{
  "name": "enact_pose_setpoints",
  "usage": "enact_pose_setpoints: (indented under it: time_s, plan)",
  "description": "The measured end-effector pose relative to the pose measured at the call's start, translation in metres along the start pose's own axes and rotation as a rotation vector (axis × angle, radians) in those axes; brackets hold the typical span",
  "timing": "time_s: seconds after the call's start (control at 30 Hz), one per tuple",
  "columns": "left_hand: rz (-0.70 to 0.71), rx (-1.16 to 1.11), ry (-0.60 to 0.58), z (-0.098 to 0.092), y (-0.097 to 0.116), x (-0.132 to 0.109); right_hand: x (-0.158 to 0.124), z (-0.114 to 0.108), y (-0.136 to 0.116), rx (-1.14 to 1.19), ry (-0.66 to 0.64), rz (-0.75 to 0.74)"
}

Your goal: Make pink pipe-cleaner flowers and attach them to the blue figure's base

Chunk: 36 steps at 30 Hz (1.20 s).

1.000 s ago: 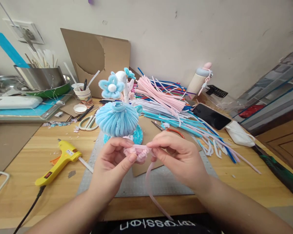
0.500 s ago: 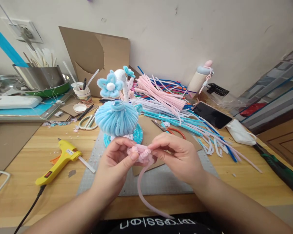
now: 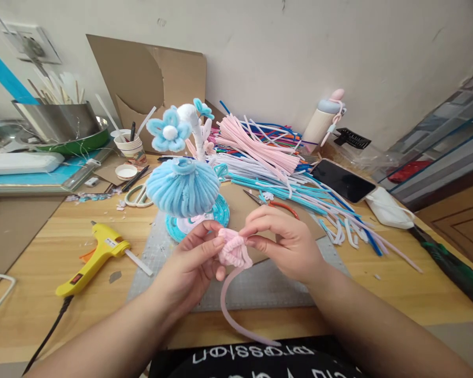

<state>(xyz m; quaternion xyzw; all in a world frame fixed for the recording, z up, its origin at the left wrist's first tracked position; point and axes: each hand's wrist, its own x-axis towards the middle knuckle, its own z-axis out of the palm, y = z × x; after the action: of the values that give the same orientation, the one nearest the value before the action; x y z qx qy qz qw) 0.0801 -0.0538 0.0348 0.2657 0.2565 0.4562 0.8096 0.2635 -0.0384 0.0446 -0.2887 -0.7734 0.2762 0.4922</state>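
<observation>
A small coiled piece of pink pipe cleaner (image 3: 234, 251) is pinched between my two hands above the cutting mat (image 3: 271, 300). From it a loose pink tail curves down toward the black shirt. My left hand (image 3: 195, 257) grips its left side between thumb and fingers. On the right edge, the thumb and index finger of my right hand (image 3: 285, 242) are closed. Just beyond my hands stands a blue pipe-cleaner lamp shape (image 3: 183, 189) with a pleated shade, a white stem, a blue flower (image 3: 169, 131) and a round turquoise base (image 3: 222, 212).
A yellow glue gun (image 3: 94, 257) lies left. White-handled scissors (image 3: 138, 197) and orange-handled pliers (image 3: 285, 209) lie behind my hands. Bundled pipe cleaners (image 3: 260, 147), a phone (image 3: 342, 180) and a bottle (image 3: 322, 121) are at the back right. Paper cups (image 3: 130, 149) stand back left.
The pink coil has turned in my hands, so its ridged side now shows more. My left fingers have shifted on it. The view has moved slightly.
</observation>
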Motion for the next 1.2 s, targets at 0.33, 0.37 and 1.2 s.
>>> enact_pose_setpoints:
  time_s: [0.33,0.37,1.2]
  plan:
    - [-0.014,-0.018,-0.031,-0.001,0.000,0.001,-0.001,-0.001,-0.001,0.034,-0.023,0.034]
    - [0.000,-0.006,-0.043,-0.001,-0.001,0.001,-0.001,-0.001,-0.001,0.034,-0.020,0.034]
    - [0.137,0.242,-0.083,0.001,0.001,-0.005,-0.002,-0.010,-0.002,-0.010,-0.224,-0.042]
